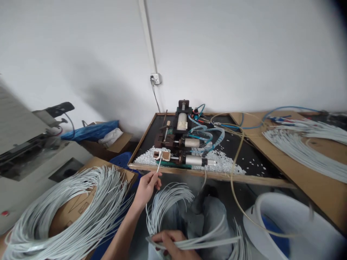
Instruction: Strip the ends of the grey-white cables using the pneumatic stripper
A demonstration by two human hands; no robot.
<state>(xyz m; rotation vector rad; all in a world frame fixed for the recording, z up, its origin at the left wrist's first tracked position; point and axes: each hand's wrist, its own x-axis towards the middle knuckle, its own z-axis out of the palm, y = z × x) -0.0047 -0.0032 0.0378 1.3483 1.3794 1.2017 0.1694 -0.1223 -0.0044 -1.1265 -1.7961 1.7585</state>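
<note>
The left hand (146, 187) pinched one thin white wire (159, 164) near its end, its tip at the small clamp (162, 155) on the near left of the bench (271, 169). The right hand (170, 242) closed its fingers round a bundle (162, 206) of the same wires low in the lap. The wires looked light, springy and smooth-jacketed, so best held close to the tip. No writing or labels could be read.
</note>
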